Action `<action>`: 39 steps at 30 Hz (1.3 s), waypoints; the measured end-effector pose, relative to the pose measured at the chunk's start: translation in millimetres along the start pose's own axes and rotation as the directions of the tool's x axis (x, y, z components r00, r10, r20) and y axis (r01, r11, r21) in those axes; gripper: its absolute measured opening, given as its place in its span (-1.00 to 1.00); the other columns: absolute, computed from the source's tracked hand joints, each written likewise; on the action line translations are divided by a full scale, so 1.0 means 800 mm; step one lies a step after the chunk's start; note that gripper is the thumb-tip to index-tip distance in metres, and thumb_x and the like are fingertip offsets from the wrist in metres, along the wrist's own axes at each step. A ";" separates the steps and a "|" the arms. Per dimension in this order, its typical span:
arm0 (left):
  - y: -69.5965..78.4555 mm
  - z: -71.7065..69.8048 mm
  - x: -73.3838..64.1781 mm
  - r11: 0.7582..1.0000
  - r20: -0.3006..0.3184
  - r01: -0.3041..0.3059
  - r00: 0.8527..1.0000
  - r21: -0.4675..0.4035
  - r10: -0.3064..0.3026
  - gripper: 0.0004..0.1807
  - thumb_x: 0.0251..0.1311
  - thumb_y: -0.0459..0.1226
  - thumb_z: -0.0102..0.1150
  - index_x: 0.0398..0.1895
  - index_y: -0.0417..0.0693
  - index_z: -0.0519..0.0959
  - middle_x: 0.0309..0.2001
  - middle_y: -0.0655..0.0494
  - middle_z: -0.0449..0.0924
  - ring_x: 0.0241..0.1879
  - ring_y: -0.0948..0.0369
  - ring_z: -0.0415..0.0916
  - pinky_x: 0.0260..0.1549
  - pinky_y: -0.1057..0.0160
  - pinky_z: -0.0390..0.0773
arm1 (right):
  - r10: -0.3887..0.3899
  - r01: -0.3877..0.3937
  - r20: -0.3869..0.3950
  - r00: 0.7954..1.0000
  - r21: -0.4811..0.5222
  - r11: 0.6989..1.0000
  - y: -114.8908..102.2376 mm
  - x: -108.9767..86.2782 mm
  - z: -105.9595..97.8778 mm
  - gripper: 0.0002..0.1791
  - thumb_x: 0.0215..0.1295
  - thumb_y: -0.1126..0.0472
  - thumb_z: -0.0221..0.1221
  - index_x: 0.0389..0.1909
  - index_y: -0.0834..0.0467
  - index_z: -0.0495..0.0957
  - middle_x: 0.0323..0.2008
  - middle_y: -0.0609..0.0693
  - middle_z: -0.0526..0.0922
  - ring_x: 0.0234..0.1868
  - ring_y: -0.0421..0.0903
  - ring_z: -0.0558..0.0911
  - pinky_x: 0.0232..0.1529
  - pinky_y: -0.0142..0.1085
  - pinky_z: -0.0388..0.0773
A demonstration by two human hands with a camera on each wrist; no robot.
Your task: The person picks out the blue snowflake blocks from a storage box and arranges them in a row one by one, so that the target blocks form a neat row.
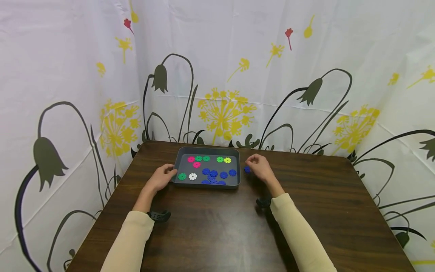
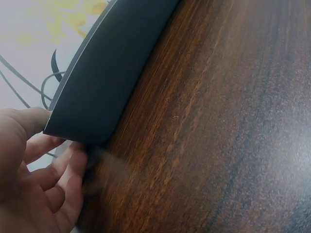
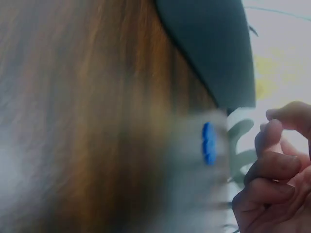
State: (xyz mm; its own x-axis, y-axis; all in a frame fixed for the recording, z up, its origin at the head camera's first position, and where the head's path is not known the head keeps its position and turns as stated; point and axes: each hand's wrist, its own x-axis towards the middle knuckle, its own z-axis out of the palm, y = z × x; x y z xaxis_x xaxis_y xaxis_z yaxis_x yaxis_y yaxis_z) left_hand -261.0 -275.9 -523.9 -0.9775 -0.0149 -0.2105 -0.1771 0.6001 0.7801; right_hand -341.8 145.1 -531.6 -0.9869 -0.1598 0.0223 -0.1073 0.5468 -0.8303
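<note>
A dark grey tray (image 1: 207,150) lies on the table with flower-shaped plastic discs inside. My left hand (image 1: 162,176) holds it at the left end; in the left wrist view the thumb (image 2: 34,119) is on the rim and the other fingers are at the outer wall. Just off the tray's right side, a single blue flower-shaped disc (image 1: 247,169) rests on the table. Above and beside that disc is my right hand (image 1: 259,166), fingers loosely curled. The right wrist view shows the blue disc (image 3: 209,143) apart from the fingertips (image 3: 273,127), with nothing visible between them.
Inside the tray, several blue discs (image 1: 213,173) cluster at the front right; pink discs (image 1: 196,164), green discs (image 1: 182,176), a yellow disc (image 1: 227,160) and a white disc (image 1: 192,176) are spread about. A patterned curtain (image 1: 217,68) hangs behind the brown wooden table (image 1: 217,226).
</note>
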 end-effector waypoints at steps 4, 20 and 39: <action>0.000 0.000 0.000 1.000 -0.006 -0.005 1.000 -0.001 0.005 -0.38 0.67 -0.07 0.00 0.57 -0.29 0.32 0.13 -0.30 0.57 -0.02 -0.02 0.55 -0.11 0.16 0.46 | -0.126 0.134 0.096 0.987 -0.075 0.988 -0.022 0.004 0.005 -0.77 0.53 0.13 0.28 0.00 0.20 0.72 -0.34 0.01 0.64 -0.34 -0.09 0.53 -0.28 -0.26 0.45; 0.000 0.005 0.001 1.000 0.012 -0.020 1.000 -0.004 0.020 -0.37 0.69 -0.08 -0.01 0.58 -0.33 0.29 0.18 -0.32 0.55 0.01 -0.03 0.57 -0.05 0.10 0.53 | -0.097 0.313 0.362 0.927 -0.607 0.730 -0.071 0.008 0.036 -0.66 0.53 0.05 0.31 0.21 0.04 0.75 0.06 0.04 0.81 0.00 0.00 0.76 0.04 0.02 0.71; -0.005 0.002 0.000 1.000 0.012 -0.018 1.000 -0.006 0.019 -0.36 0.69 -0.05 -0.01 0.58 -0.30 0.30 0.24 -0.34 0.53 0.07 -0.09 0.57 -0.02 0.09 0.53 | -0.057 0.321 0.356 0.933 -0.748 0.581 -0.083 0.007 0.054 -0.82 0.44 0.02 0.41 -0.15 0.05 0.74 -0.31 0.00 0.71 -0.35 -0.04 0.60 -0.30 -0.08 0.59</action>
State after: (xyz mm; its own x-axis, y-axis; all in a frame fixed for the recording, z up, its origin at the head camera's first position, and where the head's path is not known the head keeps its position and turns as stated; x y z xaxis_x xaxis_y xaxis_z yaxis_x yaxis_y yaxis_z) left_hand -259.9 -276.9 -527.7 -0.9792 0.0055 -0.2028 -0.1598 0.5951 0.7876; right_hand -334.7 72.4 -500.2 -0.8717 -0.4726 -0.1299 -0.4690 0.8812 -0.0589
